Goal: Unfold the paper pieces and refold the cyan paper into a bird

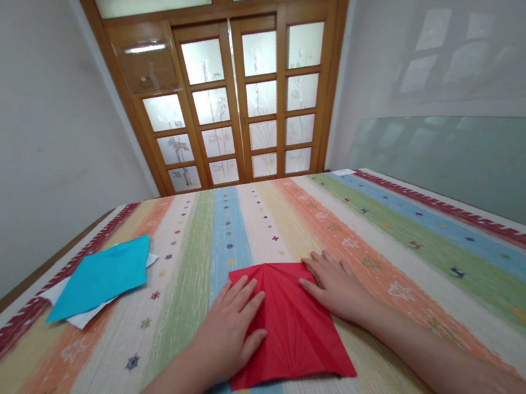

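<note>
A sheet of red paper (289, 327) lies unfolded in front of me, with several creases fanning across it from the top and bottom middle. On its left side my left hand (231, 326) rests flat, fingers spread over the paper and thumb toward the middle. My right hand (336, 285) lies at the upper right edge, its thumb on the paper and its other fingers stretched out partly beyond the edge. Neither hand grips anything. The paper's left edge is partly hidden under my left hand.
Blue paper (105, 277) lies over white sheets (79, 320) at the left. A striped, patterned cloth (191, 249) covers the table. A small white item (342, 172) sits at the far right edge. Beyond are wooden doors with glass panes (238, 93) and a greenish panel (470, 169) along the right wall.
</note>
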Demonstrator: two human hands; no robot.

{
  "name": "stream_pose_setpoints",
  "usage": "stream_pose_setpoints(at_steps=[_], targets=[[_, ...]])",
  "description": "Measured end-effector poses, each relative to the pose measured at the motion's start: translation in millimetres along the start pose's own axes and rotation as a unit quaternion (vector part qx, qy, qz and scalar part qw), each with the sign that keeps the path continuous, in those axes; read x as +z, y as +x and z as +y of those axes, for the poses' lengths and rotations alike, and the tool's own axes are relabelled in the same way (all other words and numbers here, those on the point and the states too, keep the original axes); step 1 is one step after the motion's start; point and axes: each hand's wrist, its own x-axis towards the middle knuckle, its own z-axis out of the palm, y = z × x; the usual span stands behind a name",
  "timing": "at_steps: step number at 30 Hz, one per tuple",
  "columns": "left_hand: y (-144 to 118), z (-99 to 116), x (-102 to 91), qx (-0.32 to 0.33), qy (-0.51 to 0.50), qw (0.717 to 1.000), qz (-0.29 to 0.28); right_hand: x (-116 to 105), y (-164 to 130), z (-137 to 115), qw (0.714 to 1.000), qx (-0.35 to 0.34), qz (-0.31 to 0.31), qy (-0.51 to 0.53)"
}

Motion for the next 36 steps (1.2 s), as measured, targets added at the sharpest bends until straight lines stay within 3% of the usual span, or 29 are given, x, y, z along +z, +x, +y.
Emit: stream_pose_setpoints(at_steps=[3, 8, 14, 19, 27, 36], targets=[[-3, 10, -7.8, 0.065, -0.024, 0.997, -0.014, 1, -1, 0, 1.0, -0.015, 0.008, 0.014], [-4, 16, -13.2, 0.117, -0.047, 0.992, -0.028, -1, -2, -4, 0.998, -0.044, 0.023, 0.049], [-2, 19, -15.0, 0.132, -0.057, 0.99, -0.008, -7, -3, -6, 0.991, -0.082, 0.052, 0.091], [-2, 21, -14.3, 0.126, -0.051, 0.991, -0.001, -14, 0, -3, 0.987, -0.046, 0.103, 0.118], [-5, 24, -10.0, 0.146, -0.038, 0.988, 0.014, -21, -16, -25, 0.986, -0.066, 0.084, 0.131], [-6, 28, -7.6, 0.162, -0.012, 0.986, 0.033, -13, -8, -15, 0.95, -0.088, 0.054, 0.295]])
